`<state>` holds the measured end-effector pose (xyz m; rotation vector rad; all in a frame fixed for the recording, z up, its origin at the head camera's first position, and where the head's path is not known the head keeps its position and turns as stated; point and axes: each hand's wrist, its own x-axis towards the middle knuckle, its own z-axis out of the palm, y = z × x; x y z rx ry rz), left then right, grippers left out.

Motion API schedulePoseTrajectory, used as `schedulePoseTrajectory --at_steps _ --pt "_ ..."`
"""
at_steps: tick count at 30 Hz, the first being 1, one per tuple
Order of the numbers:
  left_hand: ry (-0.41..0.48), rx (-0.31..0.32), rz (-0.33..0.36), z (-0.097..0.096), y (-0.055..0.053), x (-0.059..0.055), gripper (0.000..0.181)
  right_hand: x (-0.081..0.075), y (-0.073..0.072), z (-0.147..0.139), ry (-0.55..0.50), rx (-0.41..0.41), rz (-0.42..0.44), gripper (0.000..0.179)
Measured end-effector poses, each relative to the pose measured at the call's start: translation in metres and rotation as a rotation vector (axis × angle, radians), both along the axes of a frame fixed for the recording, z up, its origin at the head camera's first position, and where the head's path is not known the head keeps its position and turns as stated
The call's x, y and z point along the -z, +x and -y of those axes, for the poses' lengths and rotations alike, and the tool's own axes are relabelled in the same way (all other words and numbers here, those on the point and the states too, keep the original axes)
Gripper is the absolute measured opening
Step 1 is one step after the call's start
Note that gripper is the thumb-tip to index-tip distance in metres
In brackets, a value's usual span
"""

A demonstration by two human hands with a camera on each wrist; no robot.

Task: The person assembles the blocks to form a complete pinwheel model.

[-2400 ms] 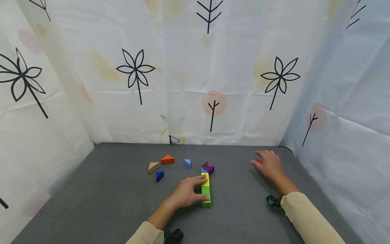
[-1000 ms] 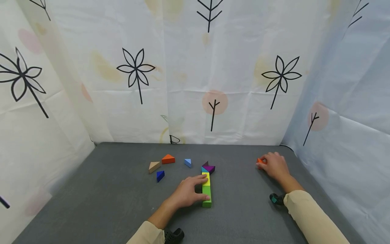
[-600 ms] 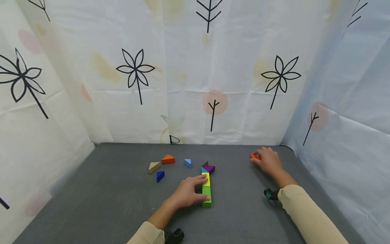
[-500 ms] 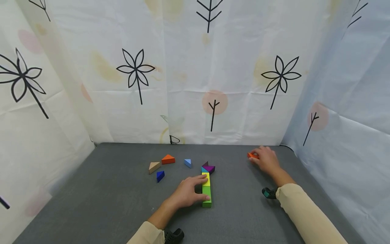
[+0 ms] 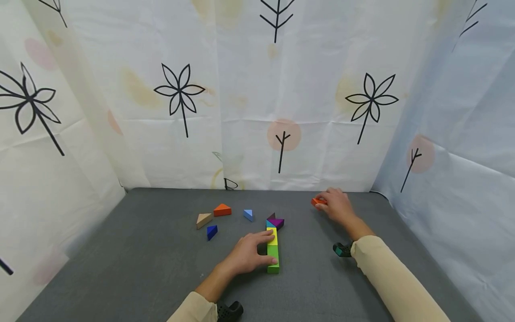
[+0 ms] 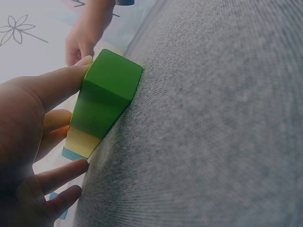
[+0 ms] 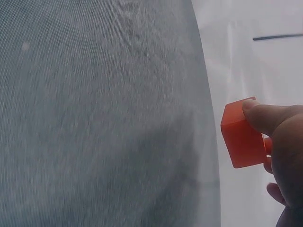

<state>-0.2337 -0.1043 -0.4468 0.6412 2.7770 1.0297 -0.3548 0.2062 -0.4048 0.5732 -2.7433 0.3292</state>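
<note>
My left hand (image 5: pixel 247 256) rests beside a row of blocks, thumb on the green block (image 5: pixel 272 269) and forefinger on the yellow block (image 5: pixel 271 241). Its fingers are relaxed and spread along the row in the left wrist view. At the row's far end lie a teal triangular block (image 5: pixel 269 225), a purple triangular block (image 5: pixel 277 222) and a small dark mauve one (image 5: pixel 272 216). To the right, my right hand (image 5: pixel 337 206) pinches an orange block (image 7: pixel 244 142) between thumb and fingers, above the table, with a shadow beneath.
Left of the row, a light blue triangular block (image 5: pixel 248 215), an orange triangular block (image 5: pixel 222 210), a wood-coloured one (image 5: pixel 204 220) and a dark blue one (image 5: pixel 211 232) lie on the grey table (image 5: pixel 141 255). Patterned white curtains (image 5: pixel 241 98) close off the back and sides.
The right hand first reached over the orange block at the right, then gripped it and carried it leftward. The left hand has stayed on the row of blocks.
</note>
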Motion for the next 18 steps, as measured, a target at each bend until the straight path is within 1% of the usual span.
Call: schedulePoseTrajectory --at_steps 5,11,18 --pt "-0.001 0.001 0.0 0.0 0.0 0.0 0.067 -0.001 -0.003 0.013 0.016 -0.035 -0.017 0.025" --pt "-0.013 -0.006 0.009 -0.001 0.0 -0.001 0.068 0.0 -0.004 0.03 0.017 -0.072 -0.004 0.024" --pt "-0.013 -0.01 0.017 -0.001 0.0 -0.001 0.067 0.002 -0.008 0.051 0.05 -0.057 -0.004 0.023"
